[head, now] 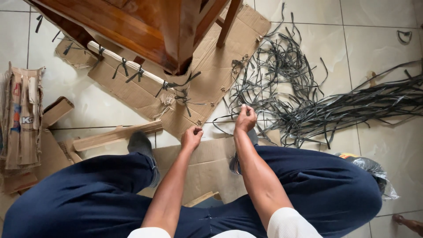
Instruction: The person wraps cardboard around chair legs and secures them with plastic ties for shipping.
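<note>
My right hand (245, 118) is closed around a thin dark strap (229, 112) pulled from a tangled pile of dark straps (282, 75) on the tiled floor. Beside it, my left hand (192, 136) is a fist near the edge of flattened cardboard (207, 70); whether it pinches the same strap is hard to tell. Just beyond both hands stands a brown wooden furniture leg (178, 39), with straps knotted around a pale rod (128, 66) on the cardboard. My legs in dark blue trousers (88, 194) spread to either side.
A long bundle of dark straps (374, 99) runs off to the right. Folded cardboard pieces (22, 119) and a wooden slat (116, 135) lie at the left. A crumpled plastic bag (374, 172) sits by my right knee. More cardboard (207, 167) lies under me.
</note>
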